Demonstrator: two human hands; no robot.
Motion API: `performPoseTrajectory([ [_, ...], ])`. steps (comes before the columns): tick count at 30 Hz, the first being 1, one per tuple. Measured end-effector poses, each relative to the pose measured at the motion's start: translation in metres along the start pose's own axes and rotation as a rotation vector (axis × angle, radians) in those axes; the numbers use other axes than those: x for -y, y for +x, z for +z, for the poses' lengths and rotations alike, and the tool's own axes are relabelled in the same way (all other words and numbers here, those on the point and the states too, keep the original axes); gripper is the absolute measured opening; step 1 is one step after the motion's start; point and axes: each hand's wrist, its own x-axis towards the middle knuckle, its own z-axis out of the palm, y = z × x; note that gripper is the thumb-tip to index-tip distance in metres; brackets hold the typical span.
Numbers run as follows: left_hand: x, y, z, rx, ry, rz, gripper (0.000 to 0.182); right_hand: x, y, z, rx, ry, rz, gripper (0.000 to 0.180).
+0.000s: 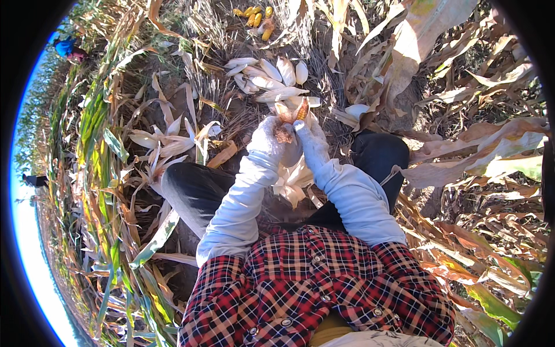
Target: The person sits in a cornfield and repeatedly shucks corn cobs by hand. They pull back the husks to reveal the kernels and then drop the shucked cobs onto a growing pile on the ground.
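Both my hands wear light-coloured gloves and meet in front of my knees on a partly husked ear of corn (302, 112). Orange-yellow kernels show at its tip, which points away from me. My left hand (269, 135) is closed on the pulled-back husk (282, 113) on the left side, with brown silk (284, 135) hanging by it. Against the ear's right side, my right hand (313, 141) grips with its thumb just below the bare kernels. The ear's lower part is hidden by the gloves. Just beyond lies a pile of ears in pale husks (269, 76).
Several bare yellow cobs (256, 18) lie on the ground farther ahead. Empty husks (162, 139) are by my left knee, and another husk (295, 180) lies between my legs. Dry corn stalks (485, 169) crowd the right. Two people, one in blue (65, 47), are far off left.
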Motion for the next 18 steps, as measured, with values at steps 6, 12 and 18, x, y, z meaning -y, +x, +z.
performPoseTrajectory([
  [6, 0.034, 0.004, -0.019, -0.125, 0.438, -0.01, 0.02, -0.006, 0.019, -0.011, -0.21, 0.026, -0.057, 0.043],
  [12, 0.096, -0.009, -0.03, 0.02, 0.364, -0.39, 0.035, -0.002, 0.034, -0.025, -0.299, 0.305, -0.168, 0.042],
  [18, 0.138, 0.002, -0.012, 0.251, 0.656, -0.628, 0.053, 0.033, 0.029, -0.041, -0.331, 0.434, -0.213, 0.038],
])
